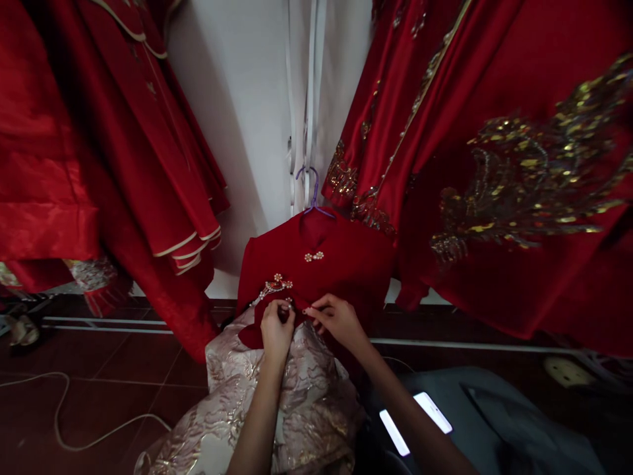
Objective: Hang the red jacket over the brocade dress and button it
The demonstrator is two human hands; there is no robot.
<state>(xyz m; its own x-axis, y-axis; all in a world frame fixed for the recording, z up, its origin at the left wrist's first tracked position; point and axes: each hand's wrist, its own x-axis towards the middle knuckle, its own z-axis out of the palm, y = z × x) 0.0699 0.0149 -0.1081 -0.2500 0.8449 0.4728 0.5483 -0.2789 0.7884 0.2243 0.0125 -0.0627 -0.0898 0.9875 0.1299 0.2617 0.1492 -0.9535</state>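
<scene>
From here, the red jacket (359, 264) hangs ahead, front opening running near to far. Left hand (277, 328): fingers pinching cloth. Right hand (340, 318): fingertips just right; grip cannot be determined.

No legible txt, nos. or brand in view. Wider bright panel (433, 412) & narrower bright panel (394, 433), lower rt, look washed out; any txt unreadable.

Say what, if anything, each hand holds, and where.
Left hand seems to pinch the red garment below its beaded trim; right hand: can't tell.
</scene>
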